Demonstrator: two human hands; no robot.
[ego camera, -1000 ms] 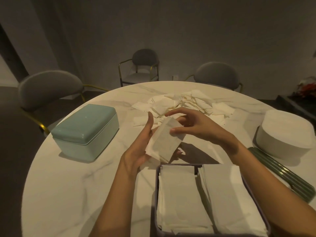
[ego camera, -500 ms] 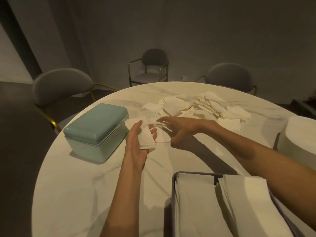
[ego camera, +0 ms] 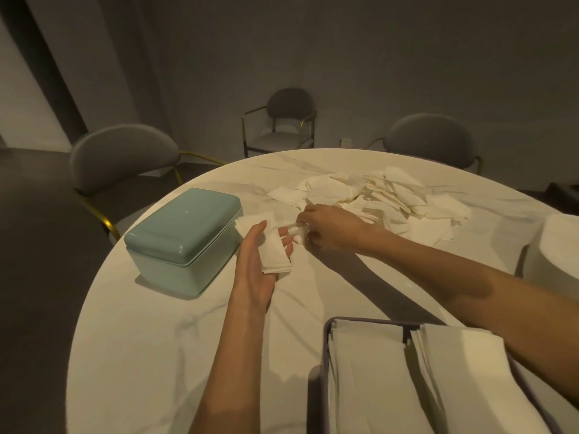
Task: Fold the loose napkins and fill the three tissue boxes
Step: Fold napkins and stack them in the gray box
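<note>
Two rows of folded napkins (ego camera: 369,386) were seen in the near box (ego camera: 327,333); loose pile (ego camera: 391,198) remained. Left hand (ego camera: 255,270) gripped a folded stack (ego camera: 274,252); right hand (ego camera: 326,228) seemingly pinched another napkin. Teal box (ego camera: 185,233) was lidded.

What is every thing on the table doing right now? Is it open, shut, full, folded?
Teal box: lid on, shut.
Dark tray: open, packed with two rows of folded napkins.
Napkin pile: loose, messy heap.
Folded stack: held in the left hand.
Right hand: fingers curled beside the pile; what it pinches is unclear.
White box: cut off, cannot tell.
</note>
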